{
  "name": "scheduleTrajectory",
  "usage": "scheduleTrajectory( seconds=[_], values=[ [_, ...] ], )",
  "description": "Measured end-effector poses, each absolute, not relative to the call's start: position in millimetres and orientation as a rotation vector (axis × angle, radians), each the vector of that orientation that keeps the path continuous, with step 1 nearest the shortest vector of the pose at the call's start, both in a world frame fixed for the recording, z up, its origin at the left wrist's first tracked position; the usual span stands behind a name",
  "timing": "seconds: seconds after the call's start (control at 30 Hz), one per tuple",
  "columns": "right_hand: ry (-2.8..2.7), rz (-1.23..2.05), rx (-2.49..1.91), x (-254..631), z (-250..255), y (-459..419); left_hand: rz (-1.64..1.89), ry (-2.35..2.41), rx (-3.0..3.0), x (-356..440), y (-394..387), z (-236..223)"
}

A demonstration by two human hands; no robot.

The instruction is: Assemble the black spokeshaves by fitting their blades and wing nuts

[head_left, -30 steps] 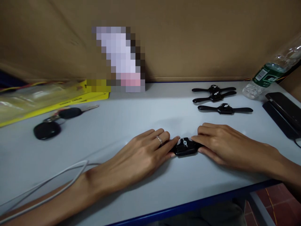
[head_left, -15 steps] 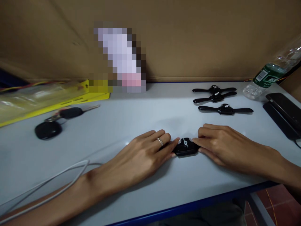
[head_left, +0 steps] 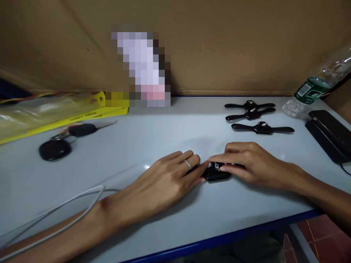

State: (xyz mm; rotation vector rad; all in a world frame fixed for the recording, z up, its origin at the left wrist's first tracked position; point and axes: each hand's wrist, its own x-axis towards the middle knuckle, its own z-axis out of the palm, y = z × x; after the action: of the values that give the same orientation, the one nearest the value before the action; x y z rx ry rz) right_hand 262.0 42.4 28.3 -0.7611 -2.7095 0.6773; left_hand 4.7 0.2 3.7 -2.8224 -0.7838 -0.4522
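Observation:
A small black tool with a silver screw (head_left: pixel 215 173) lies on the pale table (head_left: pixel 153 138) between my hands. My left hand (head_left: pixel 170 180), ring on one finger, rests flat over the tool's left side with its fingers curled on it. My right hand (head_left: pixel 246 164) covers the tool's right side, and its fingertips pinch at the silver screw on top. The tool's handles are hidden under both hands.
Three more black winged tools (head_left: pixel 251 111) lie at the back right. A plastic bottle (head_left: pixel 315 89) and a black phone (head_left: pixel 330 133) sit at the right edge. Car keys (head_left: pixel 65 140), a yellow packet (head_left: pixel 55 113) and a white cable (head_left: pixel 55 215) are at left. Cardboard walls the back.
My right hand has slid left over the tool and its fingertips now reach the silver screw. My left hand has stayed in place.

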Motion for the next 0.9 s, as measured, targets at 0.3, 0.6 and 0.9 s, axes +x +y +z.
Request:
scheduleTrajectory(
  seconds=[0.3, 0.6, 0.9],
  values=[
    [-2.581, 0.819, -0.738, 261.3, 23.5, 47.5, -0.441, -0.806, -2.837, 7.0, 0.9, 5.3],
    [-2.649, 0.514, -0.737, 255.2, 17.6, 38.6, -0.472, -0.807, -2.837, 6.8, -0.6, 3.7],
    [-2.591, 0.021, -0.808, 239.3, 14.4, 21.1, -0.471, -0.848, -2.842, 6.4, 0.0, 4.6]
  ],
)
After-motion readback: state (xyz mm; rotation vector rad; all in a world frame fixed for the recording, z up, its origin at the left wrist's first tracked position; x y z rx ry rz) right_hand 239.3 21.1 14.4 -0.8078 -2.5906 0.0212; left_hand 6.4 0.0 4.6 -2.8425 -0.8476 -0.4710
